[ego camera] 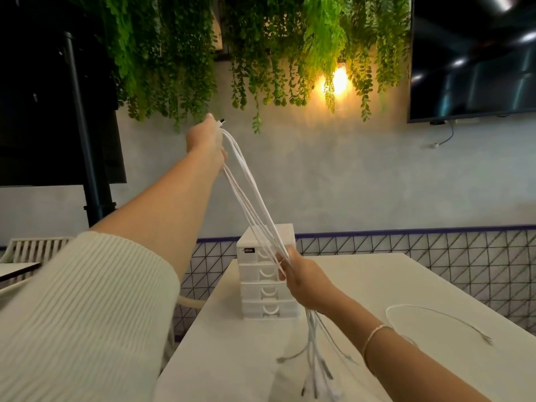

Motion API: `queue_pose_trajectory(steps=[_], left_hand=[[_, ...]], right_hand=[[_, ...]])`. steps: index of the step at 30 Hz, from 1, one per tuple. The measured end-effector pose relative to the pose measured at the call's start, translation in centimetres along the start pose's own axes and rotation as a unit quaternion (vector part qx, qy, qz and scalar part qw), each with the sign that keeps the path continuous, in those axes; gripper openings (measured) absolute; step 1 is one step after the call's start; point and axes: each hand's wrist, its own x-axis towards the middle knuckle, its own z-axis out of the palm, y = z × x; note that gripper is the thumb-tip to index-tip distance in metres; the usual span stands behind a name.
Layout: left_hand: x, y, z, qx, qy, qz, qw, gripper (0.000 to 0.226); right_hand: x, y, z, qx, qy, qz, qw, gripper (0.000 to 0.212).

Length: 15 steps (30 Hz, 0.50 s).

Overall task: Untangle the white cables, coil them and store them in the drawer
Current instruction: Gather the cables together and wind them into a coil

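My left hand [205, 139] is raised high and grips the plug ends of a bundle of white cables [249, 198]. The strands run taut down to my right hand [301, 278], which grips them lower, in front of the drawer unit. Below that hand the loose ends [314, 369] dangle over the table. Another white cable [435, 314] lies in a loop on the table to the right. The white drawer unit [268, 309], with several stacked drawers, all pushed in, stands on the table's far left part.
The white table [391, 280] stretches to the right and toward me. A wire-grid panel [435, 256] runs behind it along the wall. A slatted chair [34, 250] stands at the left. Hanging plants and a dark screen fill the wall above.
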Motion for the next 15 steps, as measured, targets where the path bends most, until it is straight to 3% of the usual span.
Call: queue_pose_trajectory(steps=[8,12,15], left_hand=[[0.4,1.5,-0.4,0.062,0.007,0.052,0.997,0.027],[0.6,0.6,0.0,0.062,0.003,0.043,0.997,0.027],[0.8,0.4,0.1,0.06,0.013,0.041,0.997,0.028]], right_hand=[[-3.8,5.2,3.1,-0.116,0.008,0.082,0.99,0.037],[-4.3,6.7,3.6,-0.264,0.043,0.015,0.964,0.049],[-4.8,6.8,3.2,-0.252,-0.017,0.039,0.967,0.02]])
